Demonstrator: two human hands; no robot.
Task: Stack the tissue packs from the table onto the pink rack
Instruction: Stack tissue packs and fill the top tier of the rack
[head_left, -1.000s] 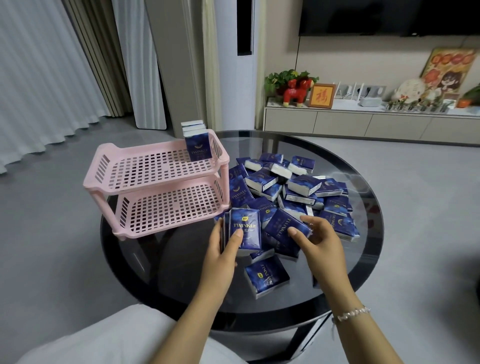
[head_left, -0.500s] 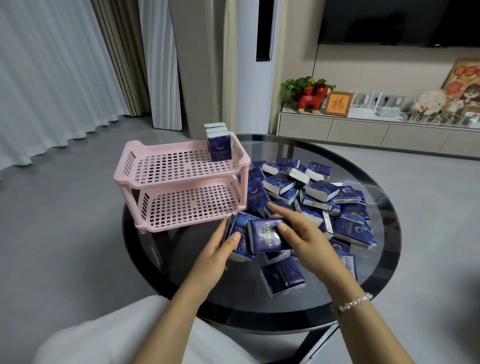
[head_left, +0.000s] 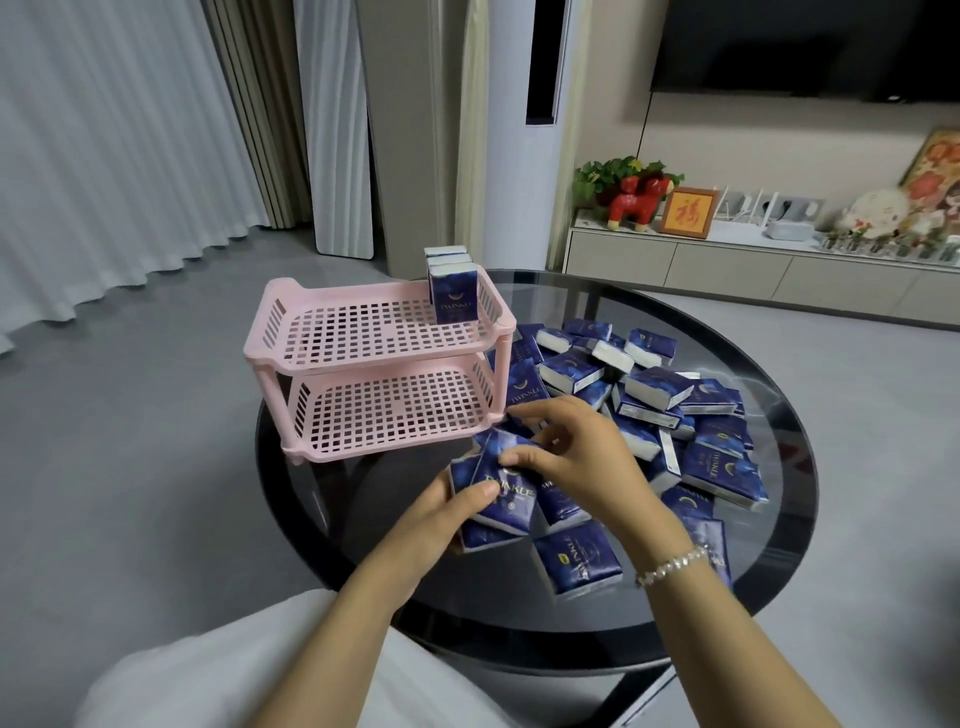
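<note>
Both hands (head_left: 530, 483) grip several packs (head_left: 506, 491).

head-worn view, looking forward and down, close over table (head_left: 769, 561)

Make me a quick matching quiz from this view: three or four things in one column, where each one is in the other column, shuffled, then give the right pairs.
Things
1. pink rack
2. standing tissue packs
3. left hand
4. loose pile of packs

Places
A. right back corner of the rack's top shelf
B. holding a bundle of packs near the table's front
C. left part of the glass table
D. spread over the table right of the rack

Pairs: 1-C, 2-A, 3-B, 4-D
</note>
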